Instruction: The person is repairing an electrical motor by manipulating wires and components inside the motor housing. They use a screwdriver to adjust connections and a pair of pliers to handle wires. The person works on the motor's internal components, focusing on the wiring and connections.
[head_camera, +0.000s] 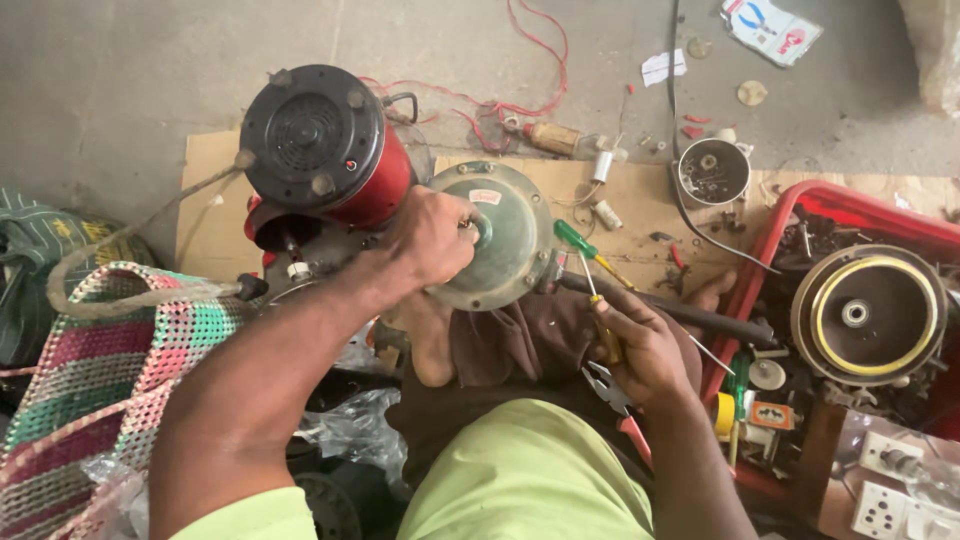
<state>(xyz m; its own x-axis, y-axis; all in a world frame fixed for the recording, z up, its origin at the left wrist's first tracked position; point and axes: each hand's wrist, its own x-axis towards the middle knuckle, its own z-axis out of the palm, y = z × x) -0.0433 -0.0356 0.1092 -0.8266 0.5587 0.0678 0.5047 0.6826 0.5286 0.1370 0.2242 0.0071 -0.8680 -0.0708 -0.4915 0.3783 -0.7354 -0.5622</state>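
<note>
Farthest out from the left hand (432, 240), beyond its forearm on that side, lay a woven basket (90, 370) of pink, green and white plastic strips, with a pale rope (120, 260) looping over its rim. Just above and beside that hand stood a red motor (325, 150) with a black, vented end cap facing up, its body nearly touching the knuckles. The left hand itself was closed around the centre of a round grey-green motor housing (505, 235), fingers curled over the hub so that the thumb and fingertips pressed on the middle of the disc, which stood tilted on edge against the person's bare foot (430, 345) just below the wrist. A dark metal shaft (680, 315) ran from the housing's lower edge toward the right hand (640, 350). That hand was closed in a narrow grip on a screwdriver (590, 270) with a green and yellow handle, the handle rising above the fingers toward the housing's rim; how many tools it gripped could not be told. Just under the right hand lay pliers (615, 400) with red grips. Above it, on brown cardboard (620, 210), sat a small round tin (712, 170) of loose parts. To the far side of the right hand stood a red crate (790, 215) holding a dark circular motor part (868, 315) ringed in yellow, and white wall sockets (890, 495) lay below it.
</note>
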